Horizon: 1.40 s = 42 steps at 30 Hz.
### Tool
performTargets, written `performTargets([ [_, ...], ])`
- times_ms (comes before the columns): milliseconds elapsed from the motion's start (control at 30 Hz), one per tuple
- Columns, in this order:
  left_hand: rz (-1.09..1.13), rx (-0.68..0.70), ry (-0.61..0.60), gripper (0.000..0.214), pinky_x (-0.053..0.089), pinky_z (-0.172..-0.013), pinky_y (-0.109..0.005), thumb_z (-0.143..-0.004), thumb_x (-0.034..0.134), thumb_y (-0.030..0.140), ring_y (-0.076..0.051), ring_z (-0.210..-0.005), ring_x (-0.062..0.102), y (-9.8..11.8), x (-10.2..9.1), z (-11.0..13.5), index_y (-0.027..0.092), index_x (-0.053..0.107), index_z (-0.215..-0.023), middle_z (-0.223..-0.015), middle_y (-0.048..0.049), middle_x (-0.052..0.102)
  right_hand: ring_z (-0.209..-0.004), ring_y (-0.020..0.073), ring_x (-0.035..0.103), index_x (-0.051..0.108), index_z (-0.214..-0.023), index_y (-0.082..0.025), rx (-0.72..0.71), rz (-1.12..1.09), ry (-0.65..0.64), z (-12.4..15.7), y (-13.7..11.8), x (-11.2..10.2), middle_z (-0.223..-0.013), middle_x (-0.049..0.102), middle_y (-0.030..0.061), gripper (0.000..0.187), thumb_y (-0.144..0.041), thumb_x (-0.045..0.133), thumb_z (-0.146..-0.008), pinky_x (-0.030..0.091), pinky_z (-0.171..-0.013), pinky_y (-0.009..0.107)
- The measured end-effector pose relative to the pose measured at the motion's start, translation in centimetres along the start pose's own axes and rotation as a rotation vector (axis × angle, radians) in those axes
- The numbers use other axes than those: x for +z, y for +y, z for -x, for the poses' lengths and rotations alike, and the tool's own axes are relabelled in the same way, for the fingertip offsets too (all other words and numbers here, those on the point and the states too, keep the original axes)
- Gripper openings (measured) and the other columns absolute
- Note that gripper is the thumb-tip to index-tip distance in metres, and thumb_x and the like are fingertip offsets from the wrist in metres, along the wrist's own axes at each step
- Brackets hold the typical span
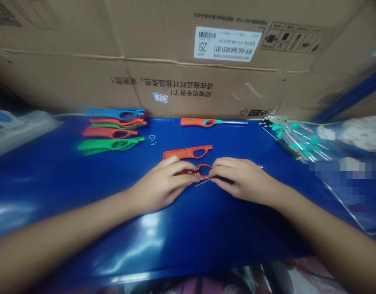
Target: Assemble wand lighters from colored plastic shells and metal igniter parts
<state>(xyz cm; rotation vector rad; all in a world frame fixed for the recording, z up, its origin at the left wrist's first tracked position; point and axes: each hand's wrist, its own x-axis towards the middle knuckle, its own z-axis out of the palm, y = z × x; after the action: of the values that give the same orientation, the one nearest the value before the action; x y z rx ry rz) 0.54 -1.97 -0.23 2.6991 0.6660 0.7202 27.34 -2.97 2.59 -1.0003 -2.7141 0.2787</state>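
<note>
At the left, a stack of blue, orange, red and green lighter handle shells lies with narrow ends pointing right, small metal pieces just beside it on the blue table. Next, the left hand pinches the grip end of a red-orange lighter half-shell, which is at the near middle of the table, between both hands. Its long axis runs roughly left to right, finger loop toward the right; its nose is hidden. Just behind it lies a loose orange half-shell, nose pointing right and slightly away. A thin pale rod slants beneath the fingertips. Farther back, 1 orange utility lighter points its metal barrel right. The right hand is pinched at the held half-shell's loop end; whether it also grips a small part, I cannot tell. Far right lies a heap of metal barrels with teal triggers.
</note>
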Motion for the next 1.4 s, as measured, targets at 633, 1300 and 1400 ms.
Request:
performTargets([
  [633,-0.021,0.038,0.027,0.031,0.051,-0.094,-0.038,-0.098,0.056,0.016,-0.022,-0.106,0.058,-0.04,-0.01,-0.15,0.025,0.068,-0.125,-0.126,-0.0082,0.067,-0.092,0.0184,0.064,0.066,-0.102,-0.020,-0.008,0.005,-0.013,0.02,-0.13,-0.03,-0.100,0.069,0.0057,0.015,-0.022,0.051,-0.100,0.048,-0.076,0.030],
  [1300,-0.019,0.019,0.027,0.030,0.050,-0.096,-0.038,-0.097,0.058,0.015,-0.022,-0.110,0.057,-0.12,0.17,-0.03,0.023,0.068,-0.123,-0.127,-0.0080,0.066,-0.094,0.0197,0.064,0.065,-0.102,-0.020,-0.018,0.071,-0.037,0.07,-0.36,0.07,-0.101,0.068,0.0062,0.016,-0.024,0.049,-0.100,0.047,-0.076,0.032],
  [1400,0.009,0.007,0.050,0.030,0.050,-0.096,-0.037,-0.096,0.059,0.013,-0.021,-0.109,0.057,-0.07,0.21,0.03,0.022,0.068,-0.123,-0.125,-0.0069,0.067,-0.094,0.0195,0.064,0.064,-0.104,-0.020,-0.011,0.062,-0.034,0.05,-0.49,0.16,-0.102,0.068,0.0060,0.016,-0.024,0.049,-0.101,0.047,-0.076,0.032],
])
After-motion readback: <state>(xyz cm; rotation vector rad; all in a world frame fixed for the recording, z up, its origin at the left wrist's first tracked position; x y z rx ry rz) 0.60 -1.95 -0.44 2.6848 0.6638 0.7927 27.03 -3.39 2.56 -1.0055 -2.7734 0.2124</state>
